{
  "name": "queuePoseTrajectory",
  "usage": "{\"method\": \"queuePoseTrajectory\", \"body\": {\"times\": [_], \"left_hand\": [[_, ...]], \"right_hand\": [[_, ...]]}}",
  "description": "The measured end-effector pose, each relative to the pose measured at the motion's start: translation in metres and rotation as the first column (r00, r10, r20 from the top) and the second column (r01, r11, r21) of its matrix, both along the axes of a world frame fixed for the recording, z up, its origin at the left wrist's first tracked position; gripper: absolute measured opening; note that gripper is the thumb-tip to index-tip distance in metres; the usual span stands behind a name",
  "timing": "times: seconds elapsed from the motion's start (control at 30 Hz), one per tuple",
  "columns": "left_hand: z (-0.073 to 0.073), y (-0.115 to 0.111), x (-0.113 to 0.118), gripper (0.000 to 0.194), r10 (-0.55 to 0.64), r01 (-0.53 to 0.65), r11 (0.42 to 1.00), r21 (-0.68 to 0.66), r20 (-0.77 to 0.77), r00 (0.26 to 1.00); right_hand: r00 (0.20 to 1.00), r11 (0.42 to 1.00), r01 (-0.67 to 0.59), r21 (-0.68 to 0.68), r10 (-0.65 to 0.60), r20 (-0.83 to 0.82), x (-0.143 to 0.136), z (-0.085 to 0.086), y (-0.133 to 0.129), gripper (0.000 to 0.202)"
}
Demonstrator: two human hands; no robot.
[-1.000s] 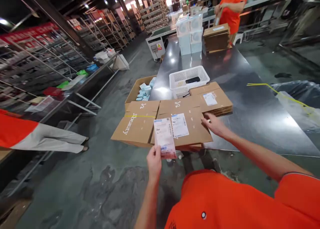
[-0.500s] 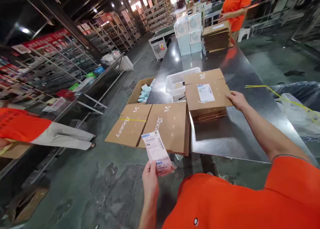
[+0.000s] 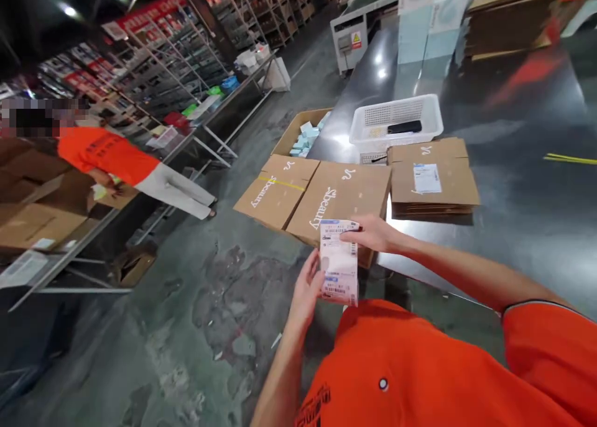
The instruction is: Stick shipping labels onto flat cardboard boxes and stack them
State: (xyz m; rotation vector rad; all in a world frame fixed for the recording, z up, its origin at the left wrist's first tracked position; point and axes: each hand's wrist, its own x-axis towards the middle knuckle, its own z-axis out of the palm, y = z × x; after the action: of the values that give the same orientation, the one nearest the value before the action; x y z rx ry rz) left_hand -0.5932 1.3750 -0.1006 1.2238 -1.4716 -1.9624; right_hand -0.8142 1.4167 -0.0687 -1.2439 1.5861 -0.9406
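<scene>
Both hands are on a strip of printed shipping labels (image 3: 339, 262) in front of my body. My left hand (image 3: 308, 288) pinches its lower left edge. At the strip's top right, my right hand (image 3: 372, 232) has its thumb and fingers closed on the edge. Just beyond lies a stack of flattened cardboard boxes (image 3: 357, 188) with white lettering, partly covered by the labels. To the right on the table sits a smaller pile of flat cartons (image 3: 441, 169), its top one bearing a white shipping label (image 3: 427, 178).
A white plastic basket (image 3: 438, 119) holding a black object stands on the metal table (image 3: 517, 209). An open carton (image 3: 286, 138) of small pale-blue boxes is beside the table. Light-blue boxes (image 3: 415, 38) and more flat cardboard (image 3: 508, 29) stand farther back. A person in orange (image 3: 109, 156) works at the left.
My right hand has left the labelled carton, which now lies flat on its pile, and has moved left onto the label strip. The view has shifted left and down.
</scene>
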Motion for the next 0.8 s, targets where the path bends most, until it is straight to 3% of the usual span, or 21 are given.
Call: {"method": "queuePoseTrajectory", "body": {"times": [0.07,0.13,0.23,0.37,0.47,0.57,0.67,0.73,0.8], "left_hand": [[0.007,-0.013,-0.005,0.062,0.022,-0.019,0.999,0.030,-0.082,0.996],[0.012,-0.028,-0.013,0.043,0.053,-0.052,0.999,0.011,-0.059,0.997],[0.009,-0.045,-0.024,0.024,0.044,-0.043,0.999,-0.017,0.026,0.999],[-0.014,-0.062,-0.023,0.030,-0.046,0.046,0.999,0.008,0.055,0.997],[-0.037,-0.071,-0.011,0.031,-0.122,0.117,0.988,0.101,0.047,0.991],[-0.062,-0.075,0.019,0.038,-0.211,0.181,0.960,0.212,0.130,0.969],[-0.084,-0.078,0.061,0.040,-0.252,0.192,0.943,0.271,0.209,0.945],[-0.093,-0.084,0.082,0.042,-0.168,0.115,0.964,0.240,0.214,0.962],[-0.095,-0.095,0.087,0.044,-0.026,-0.005,0.987,0.159,0.189,0.982]], "right_hand": [[0.997,0.999,-0.028,0.035,0.025,0.077,0.011,-0.006,0.002,0.031],[0.993,0.997,-0.073,0.032,0.069,0.093,0.019,-0.009,0.002,0.037],[0.999,1.000,0.002,-0.020,-0.002,0.034,0.027,-0.010,-0.002,0.034],[0.998,0.999,0.025,-0.028,-0.027,-0.053,0.023,-0.020,-0.019,0.023],[0.958,0.986,0.149,-0.075,-0.162,-0.236,0.001,-0.037,-0.044,0.023],[0.778,0.971,0.229,-0.067,-0.224,-0.586,-0.030,-0.048,-0.071,0.025],[0.504,0.966,0.252,0.056,-0.082,-0.860,-0.051,-0.049,-0.087,0.052],[0.400,0.951,0.297,0.086,-0.042,-0.916,-0.050,-0.049,-0.095,0.061],[0.397,0.962,0.256,0.097,-0.013,-0.918,-0.037,-0.053,-0.102,0.052]]}}
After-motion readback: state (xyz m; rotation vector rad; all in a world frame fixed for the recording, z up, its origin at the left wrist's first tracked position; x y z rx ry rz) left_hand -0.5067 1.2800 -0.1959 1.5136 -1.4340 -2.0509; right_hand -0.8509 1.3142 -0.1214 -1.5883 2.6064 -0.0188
